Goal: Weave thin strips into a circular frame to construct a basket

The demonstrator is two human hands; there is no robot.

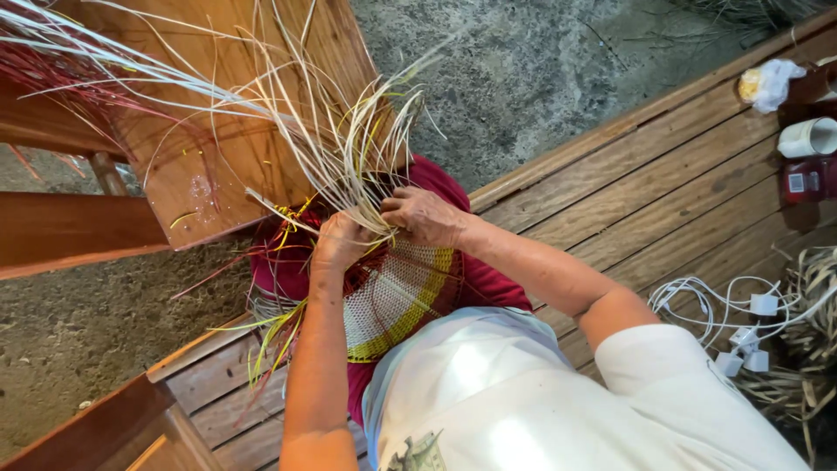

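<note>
A half-woven round piece (392, 301) of white, yellow and dark red strips rests on my lap. Long loose pale and yellow strips (349, 148) fan up and to the left from its edge. My left hand (338, 242) is closed around a bunch of these strips at the woven rim. My right hand (425, 216) pinches strips just beside it, fingers bent over the rim. Both hands touch the weaving and almost meet.
A wooden bench (209, 166) stands ahead on the left over a rough concrete floor (540, 70). I sit on wooden planks (663, 174). White cables with plugs (741, 318), dried strips (811, 349), a white cup (811, 137) and a red container (806, 180) lie at right.
</note>
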